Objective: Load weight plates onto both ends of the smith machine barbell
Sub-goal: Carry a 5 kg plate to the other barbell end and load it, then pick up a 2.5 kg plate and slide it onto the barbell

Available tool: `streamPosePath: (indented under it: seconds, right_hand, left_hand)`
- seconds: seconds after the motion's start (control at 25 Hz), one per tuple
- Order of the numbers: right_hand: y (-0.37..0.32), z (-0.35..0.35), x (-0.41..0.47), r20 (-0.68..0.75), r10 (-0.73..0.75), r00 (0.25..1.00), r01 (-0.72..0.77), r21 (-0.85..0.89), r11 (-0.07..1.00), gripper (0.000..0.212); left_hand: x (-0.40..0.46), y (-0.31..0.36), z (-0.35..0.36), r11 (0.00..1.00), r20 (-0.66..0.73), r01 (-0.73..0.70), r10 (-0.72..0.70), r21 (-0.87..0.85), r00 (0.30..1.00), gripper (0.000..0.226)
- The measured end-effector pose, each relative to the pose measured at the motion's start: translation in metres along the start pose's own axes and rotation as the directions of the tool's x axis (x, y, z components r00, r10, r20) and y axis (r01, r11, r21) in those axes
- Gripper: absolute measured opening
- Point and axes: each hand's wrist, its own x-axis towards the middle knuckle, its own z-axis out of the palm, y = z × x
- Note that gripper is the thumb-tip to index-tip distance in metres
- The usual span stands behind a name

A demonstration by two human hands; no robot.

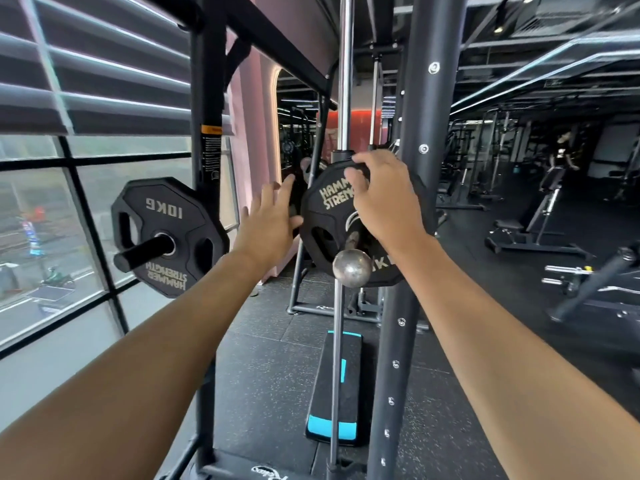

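A black Hammer Strength weight plate [329, 216] sits on the steel end of the smith machine barbell [352, 267], which points toward me. My right hand [379, 199] grips the plate's upper rim, fingers curled over the top edge. My left hand [268, 220] is beside the plate's left edge with straight, spread fingers, its thumb at the rim. A second black plate marked 10KG [162, 233] hangs upside down on a black storage peg [143, 254] on the frame's left upright.
The machine's dark uprights [420, 168] and chrome guide rod [344, 81] stand close in front. A black and blue step platform [337, 386] lies on the rubber floor below. Windows fill the left side. Benches, racks and a distant person [561, 150] occupy the right.
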Motion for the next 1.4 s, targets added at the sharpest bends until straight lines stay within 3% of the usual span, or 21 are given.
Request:
streamPosePath:
  seconds: [0.08, 0.24, 0.52, 0.68, 0.84, 1.08, 1.2, 1.4]
  right_hand:
    - [-0.029, 0.005, -0.010, -0.077, -0.075, 0.994, 0.084, 0.122, 0.989, 0.036]
    - [-0.093, 0.013, -0.035, -0.076, -0.158, 0.984, 0.172, 0.240, 0.955, 0.045]
    - [-0.164, 0.090, -0.077, 0.088, -0.293, 0.952, 0.240, 0.380, 0.893, 0.049]
    - [-0.190, 0.155, -0.095, 0.170, -0.350, 0.921, 0.258, 0.406, 0.877, 0.068]
    - [-0.218, 0.219, -0.110, 0.260, -0.391, 0.883, 0.245, 0.454, 0.857, 0.066]
    - [-0.264, 0.330, -0.137, 0.426, -0.395, 0.814, 0.201, 0.432, 0.879, 0.081]
    - [-0.295, 0.386, -0.162, 0.529, -0.404, 0.746, 0.163, 0.444, 0.881, 0.072]
    - [-0.351, 0.464, -0.210, 0.580, -0.482, 0.657, 0.153, 0.524, 0.838, 0.068]
  left_hand:
    - [-0.014, -0.019, -0.022, 0.999, -0.066, 0.023, -0.020, 0.045, 0.998, 0.059]
    - [-0.049, -0.054, -0.069, 0.979, -0.134, 0.126, -0.105, 0.163, 0.985, 0.069]
    - [-0.126, -0.114, -0.143, 0.878, -0.214, 0.332, -0.271, 0.345, 0.939, 0.083]
    - [-0.169, -0.155, -0.169, 0.818, -0.259, 0.458, -0.386, 0.347, 0.886, 0.081]
    - [-0.206, -0.208, -0.176, 0.762, -0.296, 0.543, -0.459, 0.353, 0.837, 0.087]
    - [-0.272, -0.330, -0.149, 0.609, -0.263, 0.688, -0.643, 0.395, 0.719, 0.092]
    - [-0.306, -0.380, -0.139, 0.533, -0.239, 0.742, -0.722, 0.407, 0.650, 0.089]
    - [-0.361, -0.443, -0.133, 0.367, -0.232, 0.839, -0.845, 0.402, 0.482, 0.077]
